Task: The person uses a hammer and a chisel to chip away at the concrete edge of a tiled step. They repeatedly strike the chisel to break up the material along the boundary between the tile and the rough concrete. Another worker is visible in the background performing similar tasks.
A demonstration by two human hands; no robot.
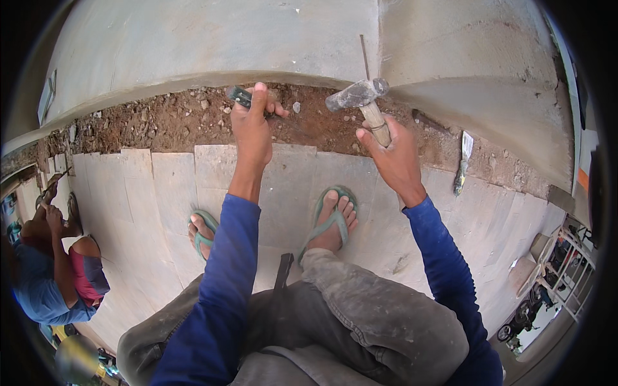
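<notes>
My left hand (pixel 256 132) grips a short dark green tool (pixel 239 95), thumb pointing up, over a strip of loose reddish soil and stones (pixel 180 112) along the concrete. My right hand (pixel 393 154) holds a hammer (pixel 353 96) by its pale handle, the dusty metal head upward. A thin rusty rod (pixel 364 55) shows just beyond the hammer head; what supports it is unclear. To the right of my right hand a putty knife (pixel 463 164) lies across the soil's edge, and a dark metal piece (pixel 430 122) lies in the soil.
A pale concrete surface (pixel 212 38) rises beyond the soil strip. Flat light paving slabs (pixel 129 225) lie under my sandalled feet. At left a crouching person (pixel 48 270) holds a thin tool. At the far right are a metal frame (pixel 570 270) and wheeled items (pixel 512 328).
</notes>
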